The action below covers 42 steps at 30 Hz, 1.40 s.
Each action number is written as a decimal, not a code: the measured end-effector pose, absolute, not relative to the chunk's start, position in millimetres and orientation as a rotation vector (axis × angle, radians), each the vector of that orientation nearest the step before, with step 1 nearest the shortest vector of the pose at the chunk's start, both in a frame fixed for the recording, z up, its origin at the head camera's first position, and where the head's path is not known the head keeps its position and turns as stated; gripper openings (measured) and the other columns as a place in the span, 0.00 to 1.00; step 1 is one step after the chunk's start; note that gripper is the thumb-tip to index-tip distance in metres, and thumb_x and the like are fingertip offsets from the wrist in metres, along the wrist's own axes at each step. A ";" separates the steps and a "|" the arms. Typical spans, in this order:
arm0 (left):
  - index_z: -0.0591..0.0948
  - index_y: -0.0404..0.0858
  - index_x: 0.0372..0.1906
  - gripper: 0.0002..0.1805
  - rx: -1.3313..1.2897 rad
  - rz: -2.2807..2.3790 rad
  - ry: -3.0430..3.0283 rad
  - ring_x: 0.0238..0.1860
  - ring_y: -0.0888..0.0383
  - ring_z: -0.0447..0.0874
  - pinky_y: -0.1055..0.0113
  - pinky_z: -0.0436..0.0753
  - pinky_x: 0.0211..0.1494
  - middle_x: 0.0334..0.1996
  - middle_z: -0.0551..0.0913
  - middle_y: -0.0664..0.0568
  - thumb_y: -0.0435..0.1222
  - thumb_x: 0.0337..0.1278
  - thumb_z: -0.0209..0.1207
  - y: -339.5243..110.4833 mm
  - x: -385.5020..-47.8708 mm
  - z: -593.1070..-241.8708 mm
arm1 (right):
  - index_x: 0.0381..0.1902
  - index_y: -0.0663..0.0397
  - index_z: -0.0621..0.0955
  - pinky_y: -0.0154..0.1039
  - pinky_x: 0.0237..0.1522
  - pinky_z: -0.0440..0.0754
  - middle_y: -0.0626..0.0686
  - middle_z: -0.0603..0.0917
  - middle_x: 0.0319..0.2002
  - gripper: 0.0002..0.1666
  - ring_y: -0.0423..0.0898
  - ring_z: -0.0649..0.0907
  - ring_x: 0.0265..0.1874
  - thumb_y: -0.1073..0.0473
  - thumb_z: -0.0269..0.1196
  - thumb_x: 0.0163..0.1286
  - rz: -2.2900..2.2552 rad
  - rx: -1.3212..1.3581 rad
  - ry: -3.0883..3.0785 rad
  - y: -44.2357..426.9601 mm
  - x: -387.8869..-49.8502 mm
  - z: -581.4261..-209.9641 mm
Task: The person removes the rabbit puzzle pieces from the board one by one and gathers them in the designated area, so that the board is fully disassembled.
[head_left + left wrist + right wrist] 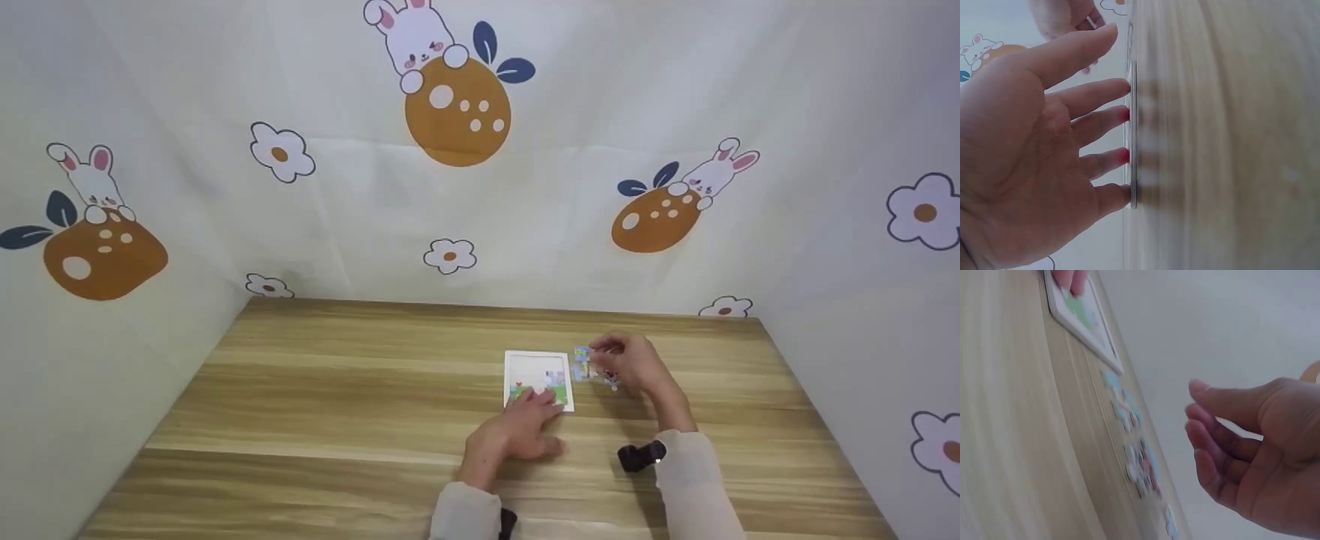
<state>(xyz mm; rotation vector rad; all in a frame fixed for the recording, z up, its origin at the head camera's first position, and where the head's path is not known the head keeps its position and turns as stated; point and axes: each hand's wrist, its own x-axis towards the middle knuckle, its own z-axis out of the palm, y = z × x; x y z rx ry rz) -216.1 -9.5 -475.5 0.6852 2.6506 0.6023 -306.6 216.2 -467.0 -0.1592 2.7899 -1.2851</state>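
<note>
A small white-framed jigsaw puzzle [569, 379] lies on the table, its lower part filled with green and pale pieces. The fingertips of my left hand [516, 433] rest on its near edge; in the left wrist view those fingers are nearly straight and spread, and the puzzle's thin side [1133, 135] shows beneath them. To the right of the frame lie several loose puzzle pieces [581, 352], partly covered by my right hand [631, 364]. The right wrist view has this hand above the pieces [1143, 467], fingers loosely bent, thumb apart, nothing visible between them.
The wood-grain table [315, 390] stretches wide to the left of the puzzle. Pale curtain [360, 225] printed with rabbits, oranges and flowers encloses the back and both sides. A black wrist camera [641, 455] sits at the right sleeve.
</note>
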 end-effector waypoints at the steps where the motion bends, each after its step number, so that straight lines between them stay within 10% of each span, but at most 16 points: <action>1: 0.70 0.44 0.73 0.35 0.691 0.599 2.653 0.80 0.42 0.52 0.46 0.54 0.82 0.79 0.60 0.50 0.50 0.62 0.61 -9.4 -216.3 -475.3 | 0.46 0.60 0.86 0.33 0.37 0.78 0.56 0.87 0.41 0.10 0.45 0.82 0.37 0.62 0.66 0.68 -1.282 -0.174 2.790 212.3 -306.4 -466.6; 27: 0.70 0.44 0.73 0.36 0.681 0.579 2.672 0.80 0.42 0.53 0.46 0.52 0.82 0.79 0.60 0.50 0.50 0.63 0.62 -7.3 -214.0 -475.2 | 0.38 0.58 0.86 0.44 0.45 0.79 0.54 0.85 0.35 0.08 0.46 0.79 0.36 0.68 0.71 0.60 -1.062 -0.422 2.776 175.7 -300.8 -486.5; 42: 0.68 0.45 0.75 0.37 0.681 0.560 2.648 0.81 0.42 0.51 0.47 0.52 0.82 0.80 0.58 0.51 0.51 0.63 0.61 -7.8 -217.5 -477.7 | 0.34 0.60 0.85 0.32 0.40 0.78 0.54 0.86 0.34 0.02 0.42 0.81 0.35 0.69 0.68 0.64 -1.332 -0.377 2.697 180.3 -303.1 -482.5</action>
